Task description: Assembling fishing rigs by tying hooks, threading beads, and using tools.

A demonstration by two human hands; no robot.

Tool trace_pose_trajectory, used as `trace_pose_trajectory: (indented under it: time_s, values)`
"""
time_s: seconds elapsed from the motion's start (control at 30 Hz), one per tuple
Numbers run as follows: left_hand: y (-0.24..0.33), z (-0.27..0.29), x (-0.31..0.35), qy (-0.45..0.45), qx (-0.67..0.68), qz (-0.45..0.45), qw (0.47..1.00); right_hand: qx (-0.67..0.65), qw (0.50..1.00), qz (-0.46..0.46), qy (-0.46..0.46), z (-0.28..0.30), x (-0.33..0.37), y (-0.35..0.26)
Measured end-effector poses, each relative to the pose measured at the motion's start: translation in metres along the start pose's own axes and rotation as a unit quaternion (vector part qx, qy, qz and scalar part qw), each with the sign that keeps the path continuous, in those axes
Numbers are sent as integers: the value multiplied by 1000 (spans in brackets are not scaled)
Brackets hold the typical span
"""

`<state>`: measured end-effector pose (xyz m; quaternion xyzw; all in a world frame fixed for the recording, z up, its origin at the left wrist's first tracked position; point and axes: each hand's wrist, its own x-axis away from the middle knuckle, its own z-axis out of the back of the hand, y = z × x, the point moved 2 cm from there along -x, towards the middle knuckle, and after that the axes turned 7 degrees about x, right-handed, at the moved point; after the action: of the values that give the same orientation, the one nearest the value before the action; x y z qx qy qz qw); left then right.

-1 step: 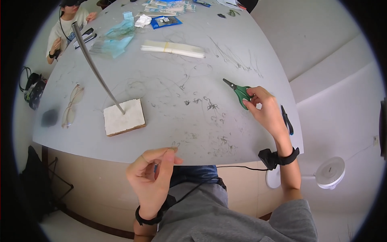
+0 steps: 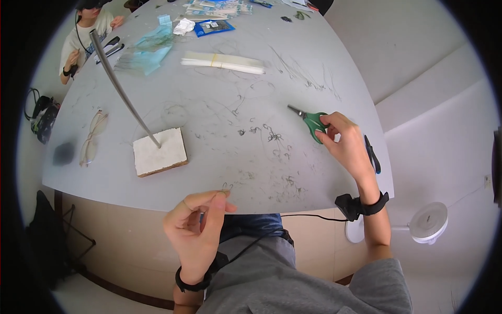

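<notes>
My left hand (image 2: 197, 225) is closed in a pinch at the table's near edge. Between thumb and forefinger it holds a tiny curved wire that looks like a fish hook (image 2: 227, 186); its lower part is hidden by the fingertips. Over the right side of the table, my right hand (image 2: 342, 138) grips green-handled scissors (image 2: 314, 125), with the thumb and fingers at the handles. Their dark blades point to the far left and look together. Left of the scissors lies a scatter of small dark hooks and threads (image 2: 274, 137).
A white block (image 2: 162, 154) holds a tall leaning metal rod (image 2: 120, 86). Glasses (image 2: 93, 138) lie to its left. Farther back are a banded bundle of clear strips (image 2: 222, 62), a blue packet (image 2: 213, 27) and light-blue sheeting (image 2: 154, 49). Dark-handled pliers (image 2: 372, 154) lie at right. Another person (image 2: 86, 39) sits far left.
The scissors' blades have dipped very slightly toward me. Both hands otherwise keep their places and their hold.
</notes>
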<state>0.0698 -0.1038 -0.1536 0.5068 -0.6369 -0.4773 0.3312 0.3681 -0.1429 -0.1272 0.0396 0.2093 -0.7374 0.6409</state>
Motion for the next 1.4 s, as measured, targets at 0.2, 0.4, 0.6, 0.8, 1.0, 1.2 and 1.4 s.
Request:
trace_pose_trajectory:
  time_s: [0.2,0.4,0.6,0.8,1.0,1.2,1.4]
  values:
    - [0,-5,-1,-16,8,6,1000,2,998,-25,-57,-7,7,-15]
    - [-1,-8,-2,-33,18,-7,999,35,998,49,35,1,15,-46]
    - [-5,-12,-4,-36,42,14,998,27,998,48,9,22,23,-70]
    - [-5,-13,-6,-28,57,23,998,26,997,74,27,29,27,-85]
    - [-5,-10,-11,-52,68,68,994,18,996,83,22,29,31,-89]
    - [-5,-14,-5,-64,138,35,988,-12,993,101,68,19,39,-94]
    - [-5,-14,-3,-64,149,13,987,-48,987,120,90,7,47,-99]
